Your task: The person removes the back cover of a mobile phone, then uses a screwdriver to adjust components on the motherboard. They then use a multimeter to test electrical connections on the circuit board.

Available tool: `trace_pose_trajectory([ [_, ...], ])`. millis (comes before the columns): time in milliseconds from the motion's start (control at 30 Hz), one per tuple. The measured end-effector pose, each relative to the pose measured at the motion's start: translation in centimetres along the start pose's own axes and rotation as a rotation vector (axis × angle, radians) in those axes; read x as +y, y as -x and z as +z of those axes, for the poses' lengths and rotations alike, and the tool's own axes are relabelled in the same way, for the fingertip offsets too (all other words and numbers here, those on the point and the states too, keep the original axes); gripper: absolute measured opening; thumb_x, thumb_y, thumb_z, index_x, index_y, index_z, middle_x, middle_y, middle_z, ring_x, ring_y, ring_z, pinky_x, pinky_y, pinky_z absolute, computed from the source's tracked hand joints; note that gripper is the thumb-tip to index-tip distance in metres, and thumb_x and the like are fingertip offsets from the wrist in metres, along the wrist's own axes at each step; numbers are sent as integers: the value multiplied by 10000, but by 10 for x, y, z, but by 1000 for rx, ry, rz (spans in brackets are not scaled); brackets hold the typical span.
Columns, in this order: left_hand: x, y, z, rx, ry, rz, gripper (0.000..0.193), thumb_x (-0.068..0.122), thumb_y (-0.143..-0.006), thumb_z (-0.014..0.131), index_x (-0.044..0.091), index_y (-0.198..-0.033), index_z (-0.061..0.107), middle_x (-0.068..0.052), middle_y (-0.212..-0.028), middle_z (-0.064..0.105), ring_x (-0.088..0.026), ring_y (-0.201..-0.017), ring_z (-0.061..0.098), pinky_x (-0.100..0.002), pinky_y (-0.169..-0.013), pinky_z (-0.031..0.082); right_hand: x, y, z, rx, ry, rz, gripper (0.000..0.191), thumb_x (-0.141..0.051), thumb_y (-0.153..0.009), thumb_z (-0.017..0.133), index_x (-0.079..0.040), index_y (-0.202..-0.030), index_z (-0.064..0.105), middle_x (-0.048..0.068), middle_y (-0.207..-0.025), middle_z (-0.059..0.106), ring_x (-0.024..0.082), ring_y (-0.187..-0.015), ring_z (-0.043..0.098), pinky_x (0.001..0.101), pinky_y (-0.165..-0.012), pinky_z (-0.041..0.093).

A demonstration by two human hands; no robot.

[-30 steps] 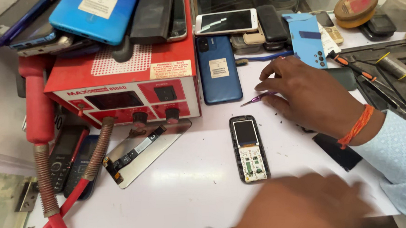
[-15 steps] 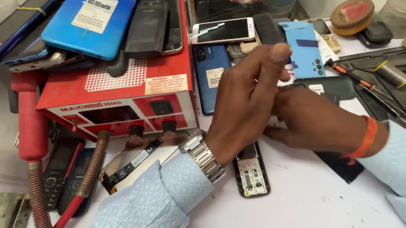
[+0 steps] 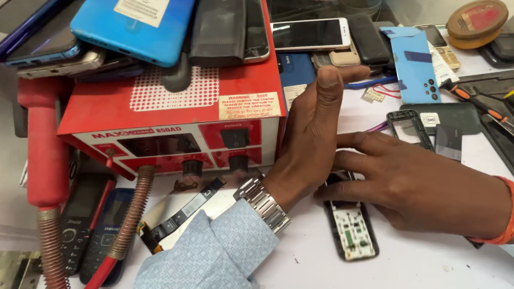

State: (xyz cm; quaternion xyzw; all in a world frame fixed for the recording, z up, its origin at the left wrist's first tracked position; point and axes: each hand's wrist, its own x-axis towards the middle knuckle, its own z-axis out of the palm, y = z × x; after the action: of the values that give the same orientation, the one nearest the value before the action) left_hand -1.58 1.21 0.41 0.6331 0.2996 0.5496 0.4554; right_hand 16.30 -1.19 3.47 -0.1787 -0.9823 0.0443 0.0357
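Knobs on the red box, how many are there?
2: one black knob under the display of the red box, one under its switch. More may hide behind the left hand.

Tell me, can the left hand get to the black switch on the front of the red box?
Probably yes. The left hand stands upright just beside the red box, and the black switch faces out with nothing covering it. The right hand rests apart, on the opened small phone.
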Motion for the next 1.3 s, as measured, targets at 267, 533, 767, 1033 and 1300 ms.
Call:
trace_pose_trajectory([
  [267, -1, 2, 0, 77, -59, 21, 1016, 837, -966, 151, 15, -1417, 544, -190, -1445, 597, -295, -1422, 538, -413, -1223, 358, 1, 1, 0, 31, 139, -43, 581, -5, -665, 624, -159, -1224, 661, 88, -1284, 603, 324, -1302, 503, 476, -1064, 399],
  [533, -3, 4, 1, 111, -35, -29, 953, 757, -967, 159, 27, -1544, 364, -196, -1585, 424, -316, -1421, 473, -428, -1198, 347, 0, -5, -23, 38, 165, 74, 691, 63, -625, 632, -112, -1293, 608, 119, -1374, 579, 339, -1268, 530, 482, -1004, 420],
  [767, -3, 0, 4, 128, 222, -309, 778, 612, -1023, 215, 28, -1497, 414, -168, -1470, 509, -227, -1333, 509, -376, -1116, 400, 19, 1, -45, 485, 230, 242, 586, 63, -712, 667, -120, -1265, 608, 60, -1391, 586, 319, -1193, 613, 407, -942, 519],
  [1033, 6, 5, 8, -74, 434, -547, 577, 410, -1099, 258, -45, -1136, 610, -198, -948, 725, -201, -769, 759, -335, -747, 655, 23, 0, -32, 516, 195, 315, 513, 17, -706, 699, -121, -1199, 659, 58, -1327, 621, 304, -1141, 633, 384, -907, 541],
  [1300, 12, 3, 13, -60, 634, -559, 534, 365, -1087, 230, 43, -1368, 549, -140, -1065, 707, -163, -866, 712, -319, -810, 611, 24, -3, -19, 730, 190, 476, 490, 95, -767, 603, -5, -1245, 653, 123, -1261, 682, 316, -1157, 646, 426, -962, 537],
])
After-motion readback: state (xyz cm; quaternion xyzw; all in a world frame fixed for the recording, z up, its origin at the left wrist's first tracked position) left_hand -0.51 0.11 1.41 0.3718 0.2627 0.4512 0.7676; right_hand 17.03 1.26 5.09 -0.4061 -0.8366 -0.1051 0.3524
